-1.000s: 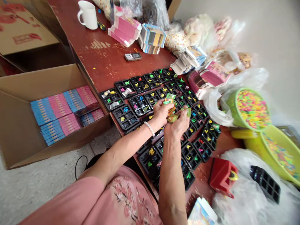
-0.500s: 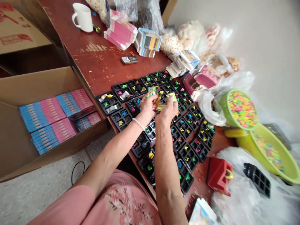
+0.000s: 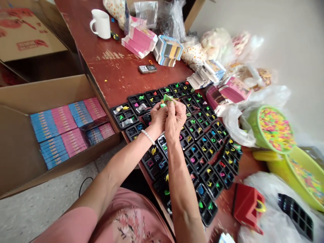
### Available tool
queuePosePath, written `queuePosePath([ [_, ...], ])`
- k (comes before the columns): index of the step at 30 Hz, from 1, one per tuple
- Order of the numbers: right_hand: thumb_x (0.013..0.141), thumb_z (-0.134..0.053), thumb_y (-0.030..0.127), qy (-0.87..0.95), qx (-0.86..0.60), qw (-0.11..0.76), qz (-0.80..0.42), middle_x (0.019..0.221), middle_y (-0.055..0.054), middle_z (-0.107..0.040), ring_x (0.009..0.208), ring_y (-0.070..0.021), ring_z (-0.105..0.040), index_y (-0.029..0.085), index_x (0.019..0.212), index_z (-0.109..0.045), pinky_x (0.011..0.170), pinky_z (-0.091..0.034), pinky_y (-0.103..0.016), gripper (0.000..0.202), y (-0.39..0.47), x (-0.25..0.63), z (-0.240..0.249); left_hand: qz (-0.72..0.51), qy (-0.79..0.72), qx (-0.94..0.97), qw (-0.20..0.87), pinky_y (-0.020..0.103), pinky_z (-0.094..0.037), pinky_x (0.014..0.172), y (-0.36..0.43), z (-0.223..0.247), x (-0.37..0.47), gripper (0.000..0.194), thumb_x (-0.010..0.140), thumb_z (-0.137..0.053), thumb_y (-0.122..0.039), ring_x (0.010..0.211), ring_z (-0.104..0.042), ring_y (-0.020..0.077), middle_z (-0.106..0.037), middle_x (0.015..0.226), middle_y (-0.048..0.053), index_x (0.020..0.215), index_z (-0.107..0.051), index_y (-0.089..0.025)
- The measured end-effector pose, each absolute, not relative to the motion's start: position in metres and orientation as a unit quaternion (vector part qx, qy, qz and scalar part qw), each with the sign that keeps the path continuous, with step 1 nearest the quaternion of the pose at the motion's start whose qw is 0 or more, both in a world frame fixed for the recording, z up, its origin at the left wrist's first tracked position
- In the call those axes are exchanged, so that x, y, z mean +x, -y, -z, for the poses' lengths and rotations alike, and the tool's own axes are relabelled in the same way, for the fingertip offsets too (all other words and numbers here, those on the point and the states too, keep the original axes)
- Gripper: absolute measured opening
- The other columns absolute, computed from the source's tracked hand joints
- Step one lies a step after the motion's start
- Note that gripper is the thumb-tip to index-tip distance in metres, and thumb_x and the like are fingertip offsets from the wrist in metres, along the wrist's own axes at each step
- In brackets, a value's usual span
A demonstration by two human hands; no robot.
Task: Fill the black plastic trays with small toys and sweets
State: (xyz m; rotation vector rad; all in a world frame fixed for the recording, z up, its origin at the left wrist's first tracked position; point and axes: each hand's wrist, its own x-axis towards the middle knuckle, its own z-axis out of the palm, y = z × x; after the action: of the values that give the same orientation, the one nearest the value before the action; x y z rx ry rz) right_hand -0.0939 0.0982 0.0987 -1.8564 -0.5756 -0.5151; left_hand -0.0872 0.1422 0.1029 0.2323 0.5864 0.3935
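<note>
My left hand [image 3: 158,117], with a white bead bracelet at the wrist, is closed on small green packets whose edges poke out above its fingers. My right hand [image 3: 176,116] presses against it and pinches a small green packet [image 3: 169,98] at the fingertips. Most of what lies between the palms is hidden. Both hands hover over rows of black compartment trays [image 3: 199,147]. Small coloured plastic pieces lie in many compartments, and wrapped pieces [image 3: 141,108] lie in the trays at the left.
A carton [image 3: 15,148] of blue and pink boxes stands left of the table. Behind are a white mug [image 3: 101,24], a phone [image 3: 147,69] and card stacks [image 3: 168,50]. Rightward sit a green bowl [image 3: 255,126], a yellow basin [image 3: 280,167] and a red tape dispenser [image 3: 246,206].
My hands have come together; the packets spread between them before are now mostly covered by the fingers. The whole scene has shifted slightly right and down in view.
</note>
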Motion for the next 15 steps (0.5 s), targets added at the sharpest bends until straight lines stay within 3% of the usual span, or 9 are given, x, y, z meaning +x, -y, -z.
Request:
queuePosePath([
  [4, 0.103, -0.051, 0.048, 0.239, -0.719, 0.634, 0.155, 0.115, -0.007, -0.072, 0.108, -0.0217, -0.067, 0.023, 0.12, -0.074, 0.101, -0.053, -0.041, 0.038, -0.102, -0.071, -0.1, -0.217, -0.272, 0.163, 0.923, 0.02, -0.042, 0.049, -0.163, -0.099, -0.091, 0.03, 0.061, -0.076, -0.005, 0.048, -0.055, 0.0088, -0.063, 0.065, -0.005, 0.084, -0.061, -0.018],
  [7, 0.101, -0.056, 0.046, 0.256, -0.732, 0.617, 0.132, 0.11, -0.005, -0.075, 0.102, -0.0198, -0.07, 0.022, 0.115, -0.073, 0.097, -0.054, -0.037, 0.033, -0.108, -0.045, -0.097, -0.21, -0.247, 0.23, 0.917, 0.018, -0.029, 0.037, -0.197, -0.099, -0.106, 0.026, 0.065, -0.079, -0.016, 0.041, -0.051, 0.0084, -0.061, 0.062, -0.004, 0.082, -0.059, -0.019],
  [11, 0.098, -0.061, 0.032, 0.336, -0.851, 0.402, 0.042, 0.108, -0.003, -0.078, 0.1, -0.0216, -0.07, 0.025, 0.106, -0.077, 0.093, -0.054, -0.036, 0.019, -0.132, -0.023, -0.086, -0.214, -0.261, 0.261, 0.905, 0.015, -0.023, 0.033, -0.258, -0.104, -0.136, 0.026, 0.067, -0.078, -0.019, 0.038, -0.05, 0.0081, -0.059, 0.061, -0.004, 0.081, -0.056, -0.02],
  [15, 0.099, -0.057, 0.027, 0.4, -0.897, 0.184, 0.022, 0.119, -0.004, -0.075, 0.115, -0.0269, -0.065, 0.028, 0.114, -0.078, 0.097, -0.051, -0.038, 0.025, -0.16, -0.022, -0.071, -0.242, -0.313, 0.246, 0.885, 0.013, -0.027, 0.032, -0.302, -0.105, -0.16, 0.023, 0.076, -0.074, -0.017, 0.038, -0.051, 0.0074, -0.055, 0.057, -0.007, 0.079, -0.051, -0.02],
])
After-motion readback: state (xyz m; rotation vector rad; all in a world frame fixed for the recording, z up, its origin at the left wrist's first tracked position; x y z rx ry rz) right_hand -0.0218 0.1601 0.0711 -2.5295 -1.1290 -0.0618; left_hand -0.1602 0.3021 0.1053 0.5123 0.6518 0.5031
